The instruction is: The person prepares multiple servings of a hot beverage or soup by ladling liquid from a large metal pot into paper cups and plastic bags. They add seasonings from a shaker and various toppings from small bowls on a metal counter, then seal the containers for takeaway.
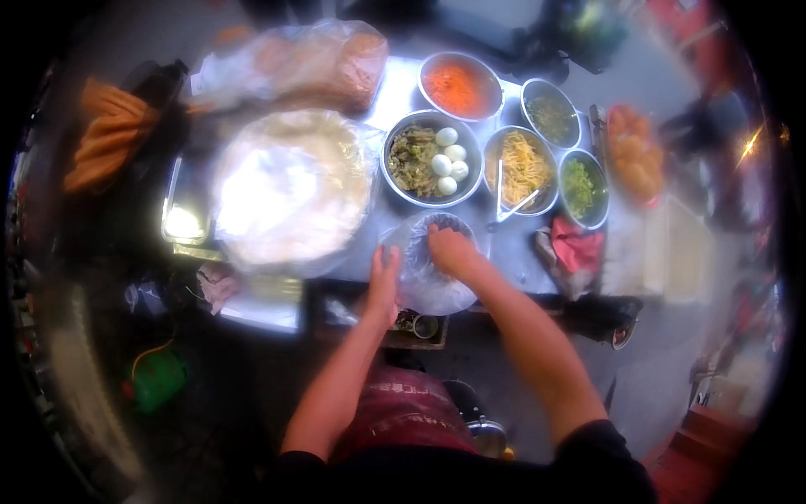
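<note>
My right hand point(452, 251) reaches, with curled fingers, into a bowl or tub lined with a clear plastic bag point(434, 295) at the table's front edge. What its fingertips touch is hidden. My left hand point(384, 283) is upright at the left side of this bag, fingers extended; whether it pinches the plastic does not show. Just behind is a metal bowl point(391, 188) with peeled eggs point(442, 165) and chopped greens point(412, 157). To its right, a bowl of pale shreds point(521, 164) has metal tongs point(500, 189) resting in it.
A large plastic-covered round stack point(296, 201) lies at left, with a bagged brown food point(362, 63) behind. Bowls of orange shreds point(453, 88), dark greens point(549, 116) and chopped green vegetable point(578, 189) stand at right, near a red cloth point(576, 249). Fried dough sticks point(107, 138) are far left.
</note>
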### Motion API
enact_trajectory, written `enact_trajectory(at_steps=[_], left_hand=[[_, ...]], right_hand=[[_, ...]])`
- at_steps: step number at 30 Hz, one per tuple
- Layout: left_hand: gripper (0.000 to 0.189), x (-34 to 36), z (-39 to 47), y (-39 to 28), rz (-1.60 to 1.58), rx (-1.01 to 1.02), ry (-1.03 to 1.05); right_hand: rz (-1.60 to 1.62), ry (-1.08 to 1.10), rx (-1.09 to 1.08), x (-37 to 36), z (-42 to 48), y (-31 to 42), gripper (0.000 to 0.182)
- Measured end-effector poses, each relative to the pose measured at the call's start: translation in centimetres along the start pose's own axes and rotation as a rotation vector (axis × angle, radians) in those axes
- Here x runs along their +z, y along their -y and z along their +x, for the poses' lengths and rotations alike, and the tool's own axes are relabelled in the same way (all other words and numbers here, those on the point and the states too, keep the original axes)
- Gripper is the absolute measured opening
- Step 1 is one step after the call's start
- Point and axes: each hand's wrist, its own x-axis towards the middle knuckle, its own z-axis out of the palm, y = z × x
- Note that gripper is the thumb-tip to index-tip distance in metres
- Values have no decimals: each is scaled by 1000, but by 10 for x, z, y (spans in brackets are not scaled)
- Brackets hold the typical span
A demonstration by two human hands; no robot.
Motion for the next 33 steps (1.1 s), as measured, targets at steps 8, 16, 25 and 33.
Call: enact_trajectory(at_steps=[8, 16, 25, 33], left_hand=[[20, -30, 18, 35, -751, -181, 90], [32, -65, -26, -8, 8, -114, -31], [27, -164, -31, -208, 729, 838, -142], [33, -185, 101, -299, 940, 1247, -101]], right_hand=[[-157, -31, -166, 39, 14, -26, 34], [443, -490, -481, -43, 57, 180, 30], [-22, -808, -582, 1, 268, 250, 27], [346, -340, -629, -59, 156, 289, 19]])
